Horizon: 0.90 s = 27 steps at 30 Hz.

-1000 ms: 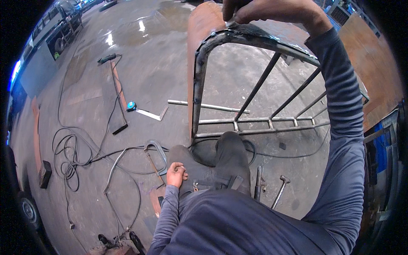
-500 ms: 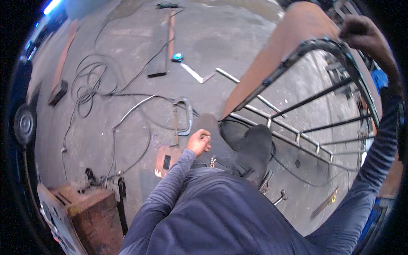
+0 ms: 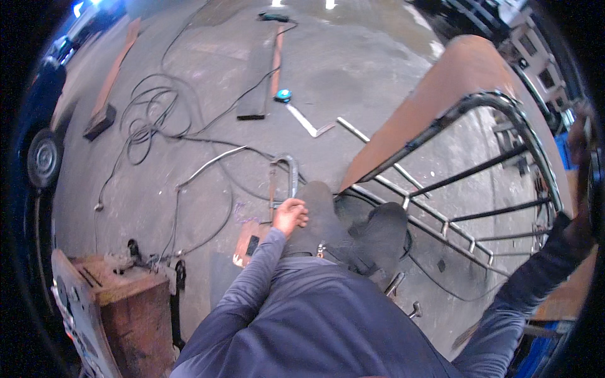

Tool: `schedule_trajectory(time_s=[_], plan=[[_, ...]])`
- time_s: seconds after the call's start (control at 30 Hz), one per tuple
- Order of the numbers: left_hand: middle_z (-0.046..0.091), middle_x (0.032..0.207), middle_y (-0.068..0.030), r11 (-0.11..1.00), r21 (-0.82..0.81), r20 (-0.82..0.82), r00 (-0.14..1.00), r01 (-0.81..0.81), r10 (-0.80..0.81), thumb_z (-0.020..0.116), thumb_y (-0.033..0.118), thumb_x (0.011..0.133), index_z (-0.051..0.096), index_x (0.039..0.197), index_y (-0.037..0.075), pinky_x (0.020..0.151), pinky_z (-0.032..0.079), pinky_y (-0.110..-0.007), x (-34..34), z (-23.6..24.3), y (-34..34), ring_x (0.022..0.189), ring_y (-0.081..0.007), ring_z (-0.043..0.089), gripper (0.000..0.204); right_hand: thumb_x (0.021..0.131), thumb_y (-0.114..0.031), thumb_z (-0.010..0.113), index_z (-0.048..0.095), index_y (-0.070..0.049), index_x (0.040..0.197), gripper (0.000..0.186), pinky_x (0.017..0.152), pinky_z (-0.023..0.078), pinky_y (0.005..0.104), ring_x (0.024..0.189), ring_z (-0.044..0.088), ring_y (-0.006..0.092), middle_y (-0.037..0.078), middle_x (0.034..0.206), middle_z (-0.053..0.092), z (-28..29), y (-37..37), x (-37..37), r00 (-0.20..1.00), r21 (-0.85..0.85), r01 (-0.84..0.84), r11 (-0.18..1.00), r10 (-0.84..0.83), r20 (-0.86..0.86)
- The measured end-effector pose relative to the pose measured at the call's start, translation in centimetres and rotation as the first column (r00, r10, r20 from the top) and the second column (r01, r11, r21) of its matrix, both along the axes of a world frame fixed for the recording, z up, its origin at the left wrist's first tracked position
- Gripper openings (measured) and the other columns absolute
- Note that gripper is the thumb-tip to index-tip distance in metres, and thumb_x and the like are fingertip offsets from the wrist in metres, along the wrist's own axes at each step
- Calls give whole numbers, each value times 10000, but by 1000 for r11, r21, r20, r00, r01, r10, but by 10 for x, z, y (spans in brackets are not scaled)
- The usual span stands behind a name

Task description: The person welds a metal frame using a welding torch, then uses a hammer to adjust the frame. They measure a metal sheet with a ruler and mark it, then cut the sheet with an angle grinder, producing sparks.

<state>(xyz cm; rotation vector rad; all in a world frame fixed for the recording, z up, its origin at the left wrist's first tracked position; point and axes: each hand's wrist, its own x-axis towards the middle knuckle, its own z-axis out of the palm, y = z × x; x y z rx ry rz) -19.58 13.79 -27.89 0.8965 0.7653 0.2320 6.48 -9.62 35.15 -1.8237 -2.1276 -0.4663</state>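
My left hand (image 3: 291, 215) is low over my left thigh, fingers loosely curled with nothing visible in them, just below a grey C-clamp (image 3: 291, 170) lying on the floor. My right hand (image 3: 581, 132) is raised at the dark far-right rim, blurred; what it touches I cannot make out. Left of it stands a welded tubular frame with black bars (image 3: 469, 184), with a curved rusty sheet panel (image 3: 428, 88) along its top and side. A blue tape measure (image 3: 283, 96) and a bent silver square (image 3: 302, 123) lie on the floor ahead.
Coiled cables (image 3: 142, 126) spread over the floor at left, beside dark-ended planks (image 3: 116, 69). A rusty machine (image 3: 129, 315) stands lower left, near a dark wheel (image 3: 45, 157). A green power tool (image 3: 273, 17) lies farther ahead; steel tools (image 3: 396, 283) lie by my legs.
The view has swung right and tilted. My right hand has moved from atop the frame's corner out to the far-right rim. My left hand stays curled near my thigh.
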Motion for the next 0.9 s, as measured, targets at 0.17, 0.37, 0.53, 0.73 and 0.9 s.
schedule_trajectory(time_s=[0.17,0.37,0.53,0.73,0.9], plan=[[682,910,-113,985,147,-155,982,-85,108,619,112,1003,634,1143,22,562,550,-326,-63,-43,35,714,-185,661,168,904,-79,649,685,-11,1150,258,928,541,409,1029,703,329,162,1105,728,-183,-26,-69,646,-264,272,925,-379,-662],[692,958,-108,788,559,-380,924,258,-33,722,190,917,643,1183,-36,785,570,-331,-46,-11,32,847,-205,668,357,953,-156,595,615,-21,1168,255,911,529,511,1071,654,445,230,1120,689,-452,-60,-38,263,-420,724,547,-782,-565],[605,1381,-286,591,678,-442,885,437,-148,716,468,899,517,1459,-8,1096,465,-439,13,62,26,1303,-389,595,761,909,-76,611,654,-42,1079,179,846,513,508,977,635,414,184,1000,659,-524,-80,-63,411,-19,863,505,-724,-553],[357,1604,-276,244,639,-713,680,730,-170,746,505,860,407,1568,95,1175,355,-573,30,91,-7,1481,-435,369,886,874,-88,663,666,-64,1044,172,791,502,485,908,604,372,143,937,609,-511,-74,-92,439,-66,845,531,-758,-483],[246,1644,-287,145,565,-816,576,812,-48,751,426,857,318,1610,144,1158,289,-682,-1,168,-59,1525,-467,247,914,855,-69,693,662,-67,1070,216,777,495,467,886,589,356,130,925,586,-456,-81,-123,438,-154,798,582,-737,-516]])
